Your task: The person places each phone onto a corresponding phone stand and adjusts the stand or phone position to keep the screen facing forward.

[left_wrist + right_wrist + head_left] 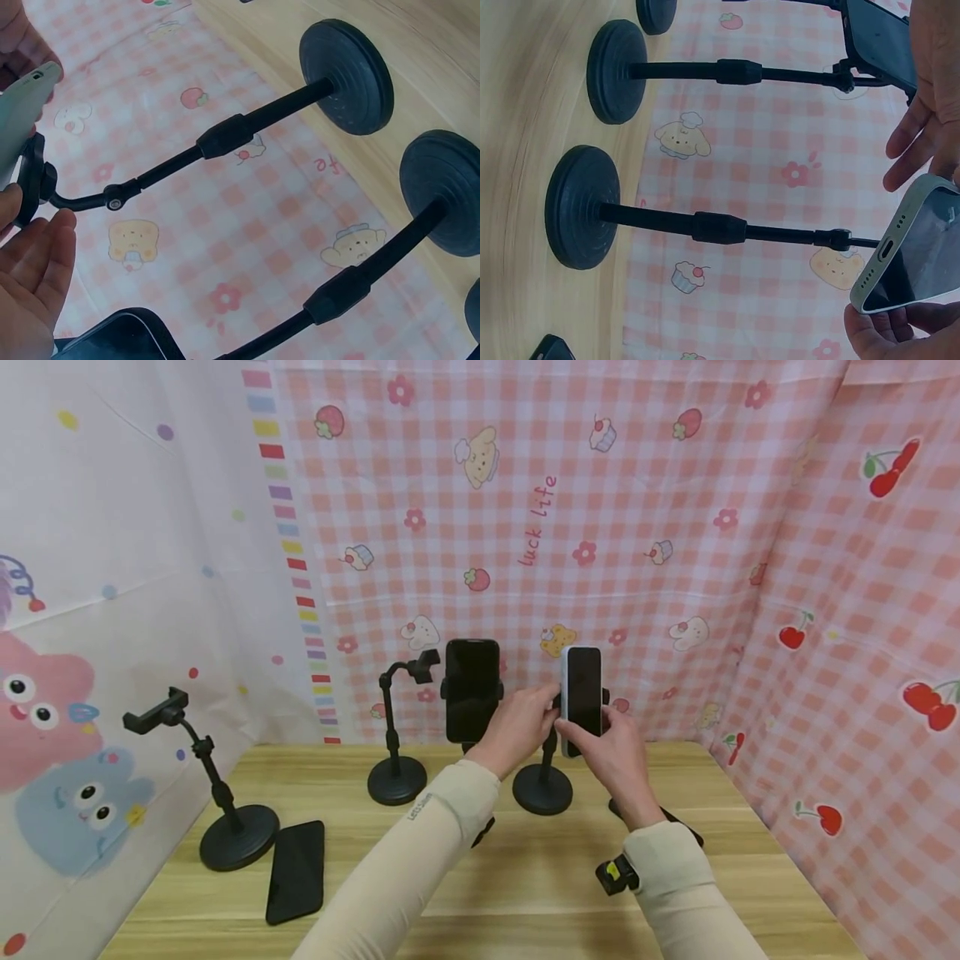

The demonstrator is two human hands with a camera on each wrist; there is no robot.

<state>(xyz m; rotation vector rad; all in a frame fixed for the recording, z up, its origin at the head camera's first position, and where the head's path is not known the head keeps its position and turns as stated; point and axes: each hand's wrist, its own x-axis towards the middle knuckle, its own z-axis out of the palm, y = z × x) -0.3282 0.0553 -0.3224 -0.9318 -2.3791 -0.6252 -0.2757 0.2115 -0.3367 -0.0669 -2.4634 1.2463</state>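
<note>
A smartphone (584, 693) with a pale case stands upright against the clamp (30, 180) of a black phone stand (542, 789). My right hand (618, 752) grips the phone at its lower part, thumb toward the front and fingers at the right edge. On the other side, my left hand (525, 722) pinches the clamp between thumb and fingers, as the left wrist view shows. The right wrist view shows the phone's bottom edge (885, 251) with its charging port. Behind the phone, most of the clamp is hidden in that view.
Left of my hands, another stand holds a black phone (472, 691). Two stands with bare clamps, one at the back (397, 781) and one at the left (238, 837), stand beyond it. Black phones lie on the table at left (296, 872) and beneath my right forearm (686, 828).
</note>
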